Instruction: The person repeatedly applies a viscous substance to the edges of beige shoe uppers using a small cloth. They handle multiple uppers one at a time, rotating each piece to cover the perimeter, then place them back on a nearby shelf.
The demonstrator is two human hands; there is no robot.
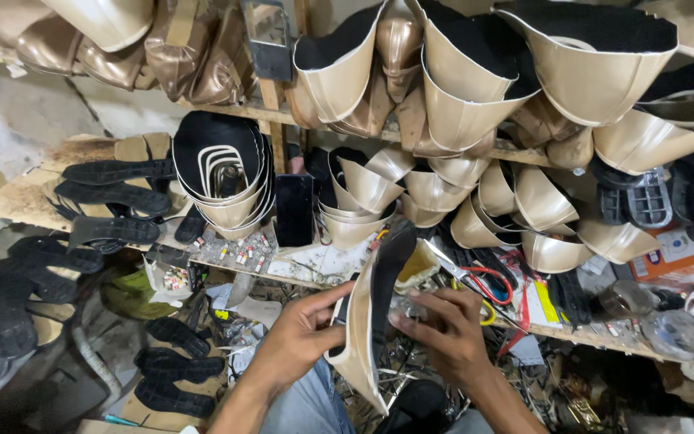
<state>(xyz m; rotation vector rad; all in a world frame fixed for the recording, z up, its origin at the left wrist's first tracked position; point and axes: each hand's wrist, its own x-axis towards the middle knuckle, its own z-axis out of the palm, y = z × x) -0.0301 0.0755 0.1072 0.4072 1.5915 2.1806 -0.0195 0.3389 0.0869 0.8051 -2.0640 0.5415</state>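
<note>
My left hand (299, 333) grips a shoe piece (363, 345), a beige upper with a black lining, held on edge over my lap. A black sole strip (389, 265) rises from it toward the shelf. My right hand (443, 329) presses against the right side of the same piece, fingers bent over a small clear object I cannot make out.
A wooden shelf (307, 269) ahead carries stacked beige uppers (363, 193), red-handled scissors (483, 285), a black phone (295, 209) standing upright and small clutter. Black soles (114, 197) lie at the left and on the floor (174, 362). More uppers (588, 72) hang on the upper shelf.
</note>
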